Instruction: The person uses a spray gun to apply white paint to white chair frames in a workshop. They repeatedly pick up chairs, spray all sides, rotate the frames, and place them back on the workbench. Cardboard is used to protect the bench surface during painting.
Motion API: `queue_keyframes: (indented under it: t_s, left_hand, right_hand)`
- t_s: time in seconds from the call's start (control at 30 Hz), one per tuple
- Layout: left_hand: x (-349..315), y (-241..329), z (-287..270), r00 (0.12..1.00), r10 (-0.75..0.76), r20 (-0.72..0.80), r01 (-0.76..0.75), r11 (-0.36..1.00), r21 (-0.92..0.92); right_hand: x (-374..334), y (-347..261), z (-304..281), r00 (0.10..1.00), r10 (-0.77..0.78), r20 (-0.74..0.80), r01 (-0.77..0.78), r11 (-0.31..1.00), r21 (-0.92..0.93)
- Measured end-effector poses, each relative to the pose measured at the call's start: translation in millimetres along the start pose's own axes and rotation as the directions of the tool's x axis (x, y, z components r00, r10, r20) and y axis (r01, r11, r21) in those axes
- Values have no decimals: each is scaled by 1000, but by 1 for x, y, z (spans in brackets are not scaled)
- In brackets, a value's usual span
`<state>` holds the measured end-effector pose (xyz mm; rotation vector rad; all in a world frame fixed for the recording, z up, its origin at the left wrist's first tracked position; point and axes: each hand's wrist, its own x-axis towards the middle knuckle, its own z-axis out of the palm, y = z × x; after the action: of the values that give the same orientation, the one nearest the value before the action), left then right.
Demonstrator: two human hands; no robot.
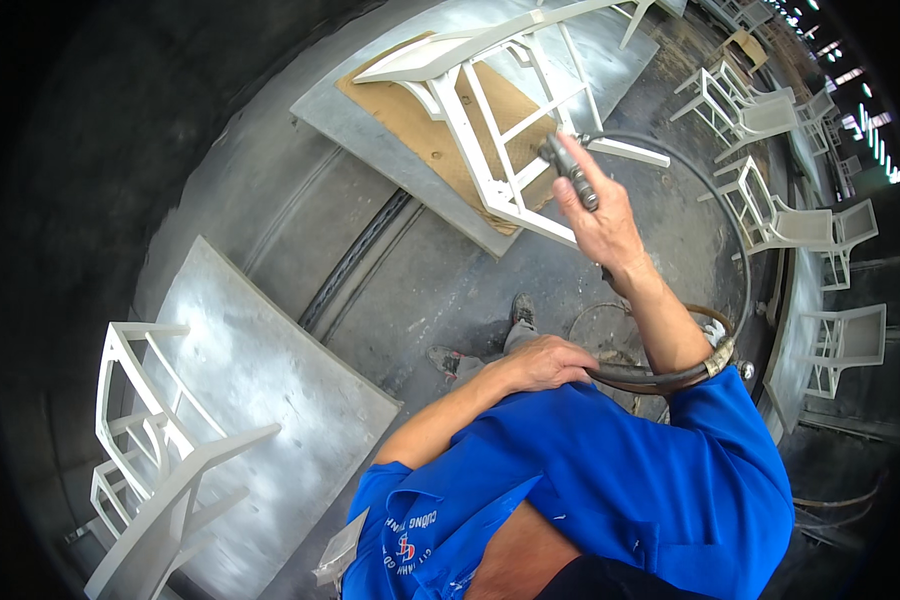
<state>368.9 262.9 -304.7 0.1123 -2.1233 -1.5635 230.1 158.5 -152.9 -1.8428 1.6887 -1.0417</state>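
The person's right arm [667,310] reaches forward from a short blue sleeve [725,420], its forearm slanting far and slightly left. At its end the right hand [605,222] is closed around a grey metal hand tool shaped like a spray gun [576,175], the thumb side turned left and the tool's head tilted to the far left.

The tool is held just at the near right part of a white chair frame [477,135]; whether they touch cannot be told. The frame rests on a brown cardboard sheet [390,107] over a flat grey board [335,117], its legs angled right.

The left arm [445,410] bends across the body at the waist. The left hand [550,362] lies back upward, fingers pointing right, at a black flexible hose [646,379]; whether they grasp it cannot be told. The hose passes beside the right elbow and arcs far along the right.

To the near left, another white chair [195,470] stands over a pale grey panel [270,370].
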Motion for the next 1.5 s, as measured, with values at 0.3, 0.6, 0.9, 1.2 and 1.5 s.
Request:
queue_keyframes:
  t_s: [0.3,0.6,0.9,1.2,1.5]
  left_hand:
    - [28,4,10,995,25,99,-19,998,-54]
    - [57,3,15,985,4,173,5,999,-49]
    - [83,-1,27,992,-53,115,58,998,-37]
    - [114,-3,29,993,-50,103,51,999,-4]
    - [172,-22,32,991,-55,125,50,998,42]
  right_hand:
    - [-17,2,-28,996,44,78,-43,999,-20]
    - [-87,44,-44,926,263,271,-251,965,-76]
    - [-39,53,-64,982,58,180,-58,998,-6]
    - [-14,52,-97,976,-185,111,171,977,127]
    - [26,109,-130,996,5,90,-32,953,302]
